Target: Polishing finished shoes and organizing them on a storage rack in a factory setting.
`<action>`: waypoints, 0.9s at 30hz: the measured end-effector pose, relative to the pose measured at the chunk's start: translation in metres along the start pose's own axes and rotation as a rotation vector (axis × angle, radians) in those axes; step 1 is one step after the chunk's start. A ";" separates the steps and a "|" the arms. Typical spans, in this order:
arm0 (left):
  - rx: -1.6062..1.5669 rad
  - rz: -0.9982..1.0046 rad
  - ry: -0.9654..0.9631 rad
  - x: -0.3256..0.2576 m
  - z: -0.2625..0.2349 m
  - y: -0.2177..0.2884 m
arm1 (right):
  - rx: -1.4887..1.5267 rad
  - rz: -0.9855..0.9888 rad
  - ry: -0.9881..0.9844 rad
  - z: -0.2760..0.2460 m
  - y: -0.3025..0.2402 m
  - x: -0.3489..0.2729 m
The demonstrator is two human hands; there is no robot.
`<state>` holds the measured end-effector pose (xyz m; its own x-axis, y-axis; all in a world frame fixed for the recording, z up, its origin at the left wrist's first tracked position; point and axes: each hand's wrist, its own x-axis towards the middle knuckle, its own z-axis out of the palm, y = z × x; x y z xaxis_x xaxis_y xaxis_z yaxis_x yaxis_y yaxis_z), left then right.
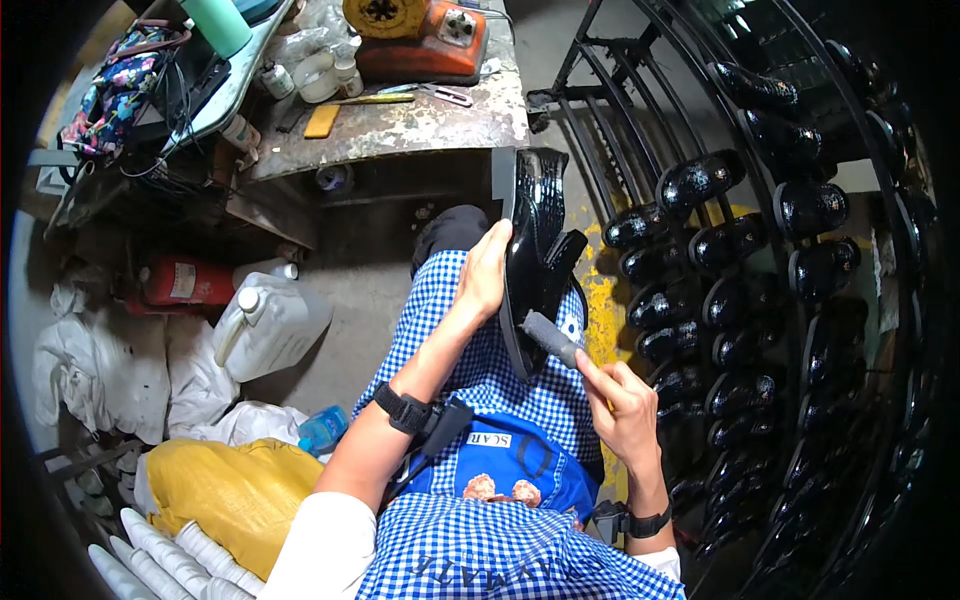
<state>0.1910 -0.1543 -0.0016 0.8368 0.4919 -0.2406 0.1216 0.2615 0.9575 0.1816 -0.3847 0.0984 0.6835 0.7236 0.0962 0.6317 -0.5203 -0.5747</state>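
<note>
A glossy black shoe point(541, 205) is tilted on its side above my lap, its sole facing left. My left hand point(485, 272) is closed on the sole's edge; part of its fingers is hidden behind the shoe. In my right hand point(622, 402) is a brush point(547, 336) with a dark grey, fuzzy-looking head and a yellowish handle. The brush head lies over the lower part of the shoe, at its right side; whether they touch I cannot tell. A blue checked apron point(440, 330) covers my lap below.
A rack point(590, 130) with several rows of shiny black shoes point(810, 208) stands close on my right. Ahead is a worn workbench point(430, 125) with an orange machine point(430, 50) and a yellow block point(321, 121). White jug point(275, 325) and yellow sack point(235, 490) sit left.
</note>
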 end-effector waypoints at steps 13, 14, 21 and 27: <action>-0.028 -0.076 -0.016 0.001 -0.005 0.000 | -0.112 -0.071 -0.147 -0.020 -0.003 0.040; -0.062 -0.102 -0.030 0.001 -0.003 0.003 | -0.095 -0.099 -0.010 -0.010 -0.002 0.048; -0.038 0.013 0.029 0.000 0.001 0.003 | -0.089 -0.107 -0.195 -0.027 0.006 0.029; -0.192 -0.112 -0.034 -0.001 0.003 0.007 | -0.074 -0.182 -0.077 -0.015 0.012 0.056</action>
<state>0.1926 -0.1553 0.0058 0.8414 0.4236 -0.3355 0.1140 0.4677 0.8765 0.2328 -0.3569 0.1090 0.5279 0.8395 0.1289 0.7691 -0.4081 -0.4918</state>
